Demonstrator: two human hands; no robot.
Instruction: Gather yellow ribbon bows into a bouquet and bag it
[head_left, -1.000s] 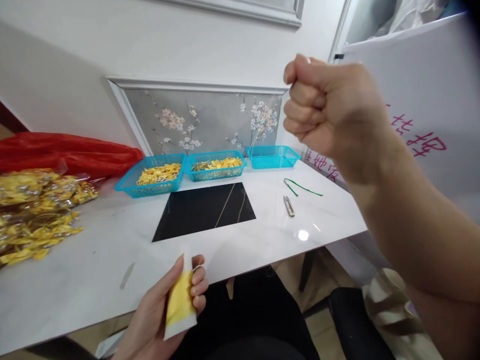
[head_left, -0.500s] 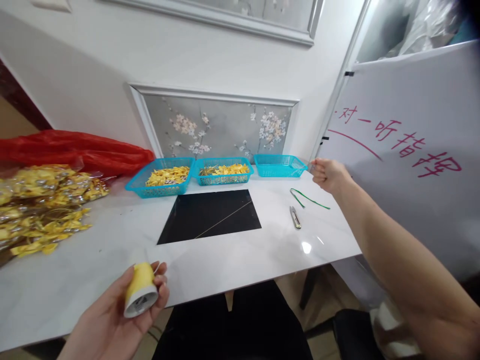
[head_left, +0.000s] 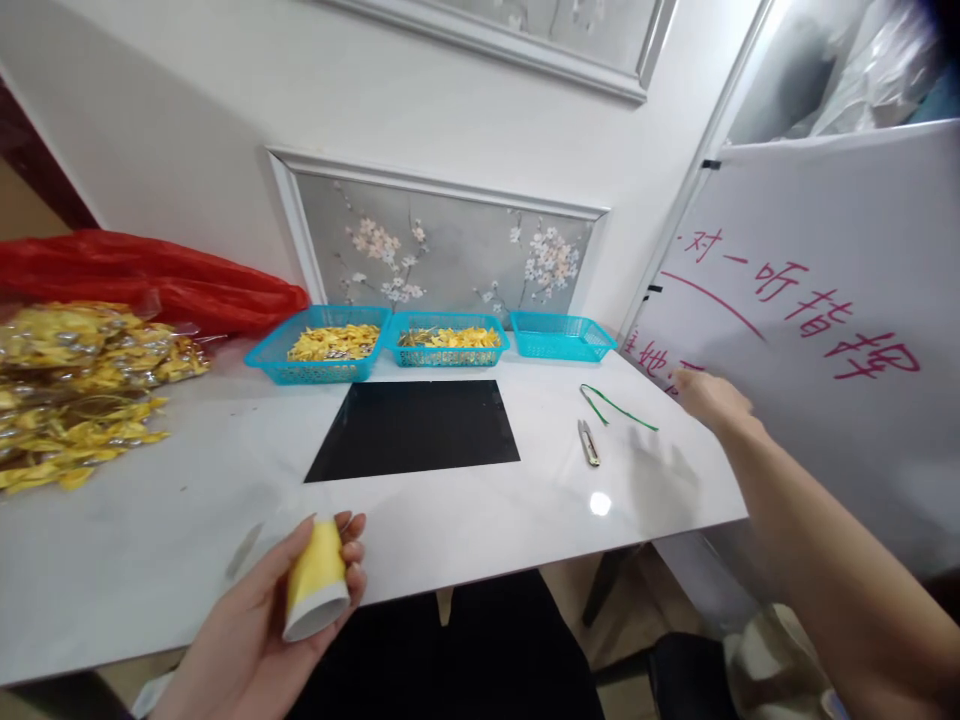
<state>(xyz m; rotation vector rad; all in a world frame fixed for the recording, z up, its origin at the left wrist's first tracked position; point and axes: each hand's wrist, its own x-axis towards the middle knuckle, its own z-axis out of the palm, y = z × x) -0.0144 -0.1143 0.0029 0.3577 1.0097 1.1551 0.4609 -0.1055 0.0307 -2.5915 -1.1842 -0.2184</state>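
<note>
In my left hand (head_left: 251,640) lies a spool of yellow thread (head_left: 321,570), its hollow white end tilted toward me and the fingers curled around it. My right hand (head_left: 712,402) is held far out at the right, in front of the white board, with its fingers pinched together. The thread's line to that hand shows in the earlier view but is too fine to make out now. Between the hands, a black mat (head_left: 416,430) lies on the white table. Thread snips (head_left: 589,443) and a bent green cord (head_left: 619,408) rest right of the mat.
Along the wall stand a left blue basket (head_left: 319,374) and a middle blue basket (head_left: 448,357) with yellow pieces, plus a right blue basket (head_left: 562,347). Bagged yellow pieces (head_left: 82,370) and red plastic (head_left: 150,275) occupy the left. A white board (head_left: 810,240) borders the right side.
My right hand has moved farther right and a little down, away from the right basket. The left hand with the spool has shifted right. The thread line over the mat no longer shows.
</note>
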